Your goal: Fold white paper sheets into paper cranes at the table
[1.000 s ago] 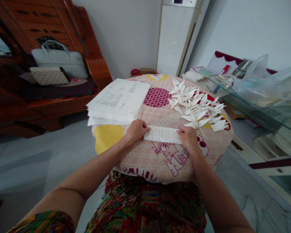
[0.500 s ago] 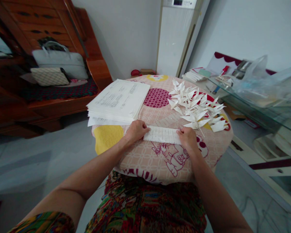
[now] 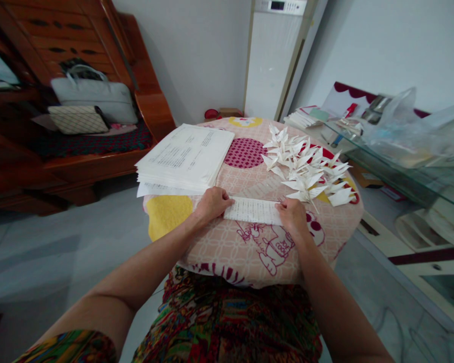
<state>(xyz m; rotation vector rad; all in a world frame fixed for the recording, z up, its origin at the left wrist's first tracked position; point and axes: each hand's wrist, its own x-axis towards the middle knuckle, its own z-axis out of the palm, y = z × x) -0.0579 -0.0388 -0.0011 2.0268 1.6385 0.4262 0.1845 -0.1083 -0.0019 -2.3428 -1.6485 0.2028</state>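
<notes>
My left hand (image 3: 212, 202) and right hand (image 3: 294, 215) press the ends of a narrow printed paper strip (image 3: 252, 210) onto soft patterned cloth (image 3: 227, 248); whether the fingers pinch it, I cannot tell.

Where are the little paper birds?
In the head view, the paper birds lie heaped on the right of the table, just beyond the right hand, opposite the paper stack.

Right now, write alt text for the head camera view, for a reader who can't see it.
A person's left hand and right hand press the two ends of a folded strip of printed paper on a round table under a patterned cloth. Beyond them lie a stack of printed sheets, left, and a pile of white folded paper shapes, right.
</notes>
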